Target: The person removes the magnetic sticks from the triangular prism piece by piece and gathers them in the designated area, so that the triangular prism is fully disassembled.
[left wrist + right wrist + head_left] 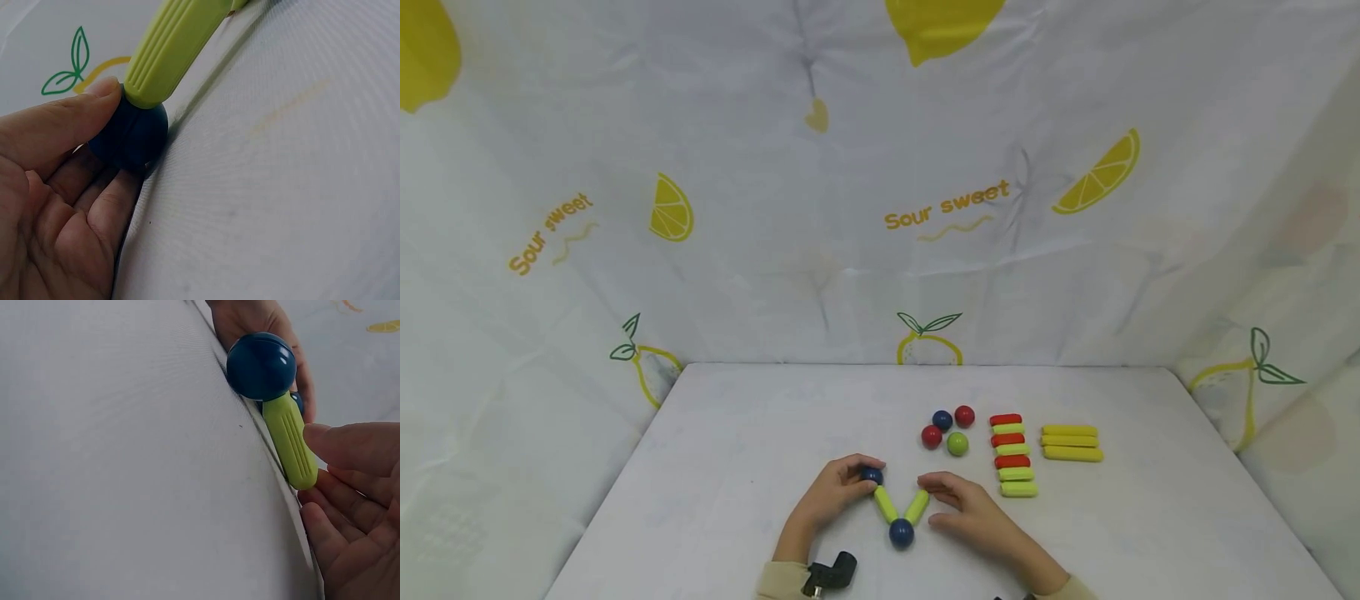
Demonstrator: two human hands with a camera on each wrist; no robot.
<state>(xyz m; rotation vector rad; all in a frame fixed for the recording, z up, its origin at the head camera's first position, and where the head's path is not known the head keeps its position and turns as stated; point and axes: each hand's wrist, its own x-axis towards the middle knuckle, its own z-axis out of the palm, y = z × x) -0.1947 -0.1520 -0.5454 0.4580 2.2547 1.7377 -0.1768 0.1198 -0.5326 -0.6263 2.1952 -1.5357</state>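
Observation:
Two light-green rods (pixel 885 505) (pixel 917 506) form a V on the white table, meeting at a blue ball (pixel 902 533) at its near point. My left hand (pixel 835 492) pinches a second blue ball (pixel 134 134) between thumb and fingers, at the far end of the left rod. In the left wrist view that rod's ribbed end overlaps the ball. Beside the right rod is my right hand (pixel 970 512), thumb and fingers spread apart around its far end. The right wrist view shows the thumb (pixel 344 447) close along this rod's edge, with the fingers loosely bent beyond.
Behind the hands lie two red balls (pixel 965 416) (pixel 932 437), a blue ball (pixel 942 420) and a green ball (pixel 957 443). To their right runs a column of several short red and green rods (pixel 1012 462), then three longer yellow rods (pixel 1072 454). A lemon-print cloth (pixel 850 275) hangs behind the table (pixel 737 442).

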